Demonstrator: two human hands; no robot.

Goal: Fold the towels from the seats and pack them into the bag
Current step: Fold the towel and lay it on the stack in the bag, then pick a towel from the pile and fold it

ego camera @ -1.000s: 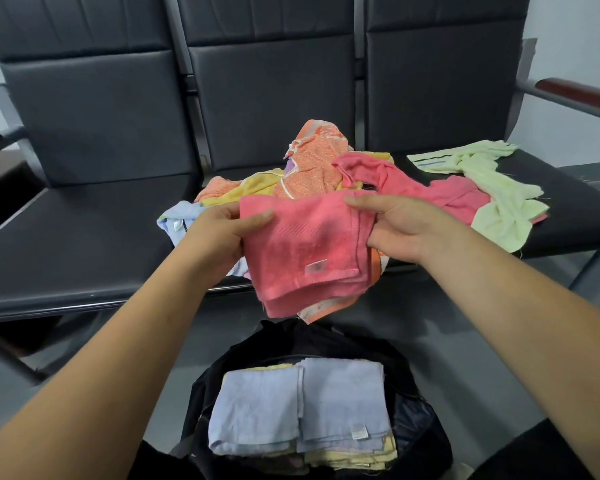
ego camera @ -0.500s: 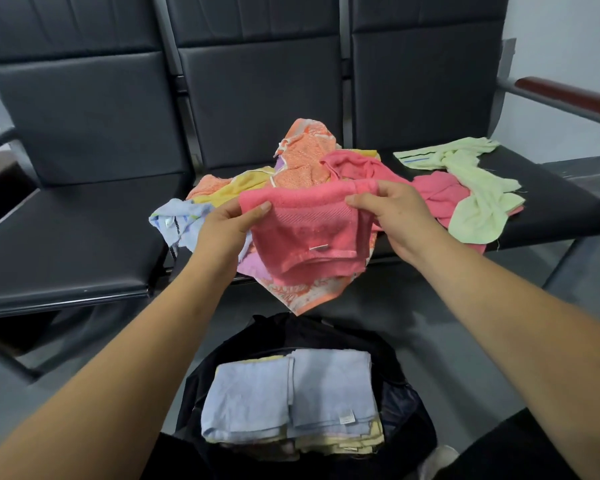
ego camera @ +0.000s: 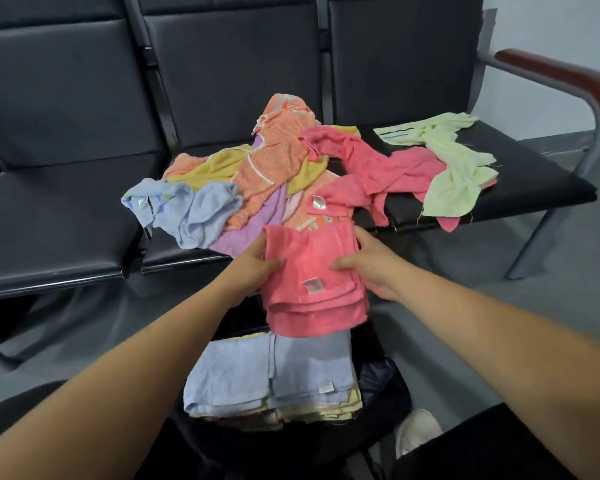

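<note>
Folded pink towel [ego camera: 312,282], held above the black bag [ego camera: 385,386], just in front of the seats [ego camera: 66,220]. My left hand [ego camera: 257,265] and right hand [ego camera: 371,268] each pinch one side edge, thumb on top, fingers underneath. Folded blue towels [ego camera: 274,372] lie in the bag; unfolded towels [ego camera: 257,181] are heaped on the seats.
</note>
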